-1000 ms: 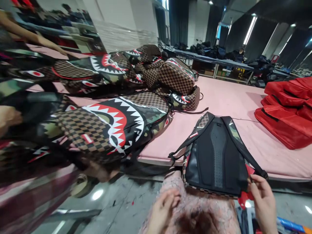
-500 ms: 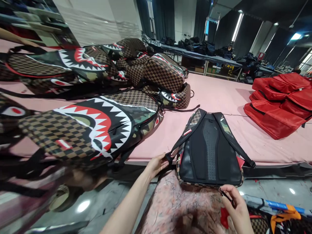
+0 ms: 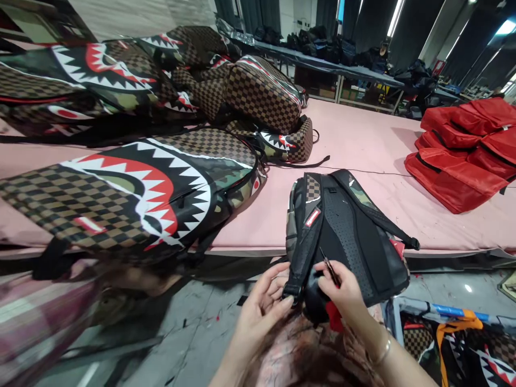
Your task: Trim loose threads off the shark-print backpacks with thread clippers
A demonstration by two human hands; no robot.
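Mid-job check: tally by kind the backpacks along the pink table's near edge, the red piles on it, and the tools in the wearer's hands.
Backpacks: 2, the shark-mouth backpack and the black-backed backpack
Red piles: 1, the red pile at the right
Tools: 1, the thin dark tool in the right hand
Total: 4

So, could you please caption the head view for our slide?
Left hand at a backpack strap, right hand holding a small pointed tool, red bags on the pink table.
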